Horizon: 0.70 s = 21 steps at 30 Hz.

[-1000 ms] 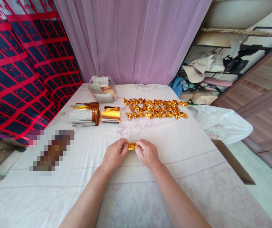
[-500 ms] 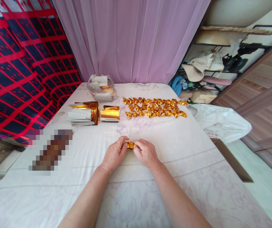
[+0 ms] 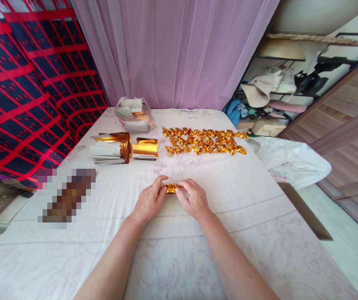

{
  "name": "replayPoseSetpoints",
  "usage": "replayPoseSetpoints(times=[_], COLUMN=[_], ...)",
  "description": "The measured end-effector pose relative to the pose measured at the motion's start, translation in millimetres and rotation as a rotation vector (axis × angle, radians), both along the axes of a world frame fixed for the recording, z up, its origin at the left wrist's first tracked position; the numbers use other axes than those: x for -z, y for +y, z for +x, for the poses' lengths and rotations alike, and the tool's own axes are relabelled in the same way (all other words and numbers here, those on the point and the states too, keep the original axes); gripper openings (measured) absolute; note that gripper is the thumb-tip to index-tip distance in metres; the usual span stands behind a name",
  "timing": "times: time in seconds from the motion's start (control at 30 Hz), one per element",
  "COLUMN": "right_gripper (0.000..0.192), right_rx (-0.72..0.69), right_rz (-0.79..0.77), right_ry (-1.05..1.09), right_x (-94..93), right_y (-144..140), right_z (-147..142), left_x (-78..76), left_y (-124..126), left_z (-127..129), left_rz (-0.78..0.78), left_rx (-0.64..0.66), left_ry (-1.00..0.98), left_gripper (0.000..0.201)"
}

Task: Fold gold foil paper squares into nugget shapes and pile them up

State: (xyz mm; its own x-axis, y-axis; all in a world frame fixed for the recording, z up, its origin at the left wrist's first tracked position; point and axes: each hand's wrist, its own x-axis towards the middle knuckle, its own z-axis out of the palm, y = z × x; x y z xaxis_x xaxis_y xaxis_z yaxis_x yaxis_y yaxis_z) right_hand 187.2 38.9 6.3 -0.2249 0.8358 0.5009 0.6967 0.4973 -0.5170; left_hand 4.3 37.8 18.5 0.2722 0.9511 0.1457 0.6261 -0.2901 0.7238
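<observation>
Gold foil (image 3: 170, 188) btwn fingers (image 3: 186, 184) (L+R)

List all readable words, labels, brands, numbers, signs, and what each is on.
No readable text.
White plastic bag: faint pinkish marks, too blurred to read or confirm as print.
Gold foil piece: no lettering visible.
Blocky patch on the left: pixelated, unreadable.

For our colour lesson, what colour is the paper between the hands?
The paper is shiny gold, clearest in the head view.

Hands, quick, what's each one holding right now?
Left hand: fingers closed on one end of the gold foil piece.
Right hand: fingers closed on its other end.
</observation>
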Motion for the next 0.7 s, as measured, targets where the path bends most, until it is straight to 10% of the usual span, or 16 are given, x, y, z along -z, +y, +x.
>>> replayPoseSetpoints(times=[0.7], right_gripper=[0.021], right_rx=[0.013], right_rz=[-0.011], right_ry=[0.058], right_x=[-1.2], right_y=[-0.6], right_z=[-6.4], left_x=[-1.1], left_y=[-5.2], left_z=[5.1], left_rz=[-0.012], left_rx=[0.08], left_ry=[0.149], left_gripper=[0.04])
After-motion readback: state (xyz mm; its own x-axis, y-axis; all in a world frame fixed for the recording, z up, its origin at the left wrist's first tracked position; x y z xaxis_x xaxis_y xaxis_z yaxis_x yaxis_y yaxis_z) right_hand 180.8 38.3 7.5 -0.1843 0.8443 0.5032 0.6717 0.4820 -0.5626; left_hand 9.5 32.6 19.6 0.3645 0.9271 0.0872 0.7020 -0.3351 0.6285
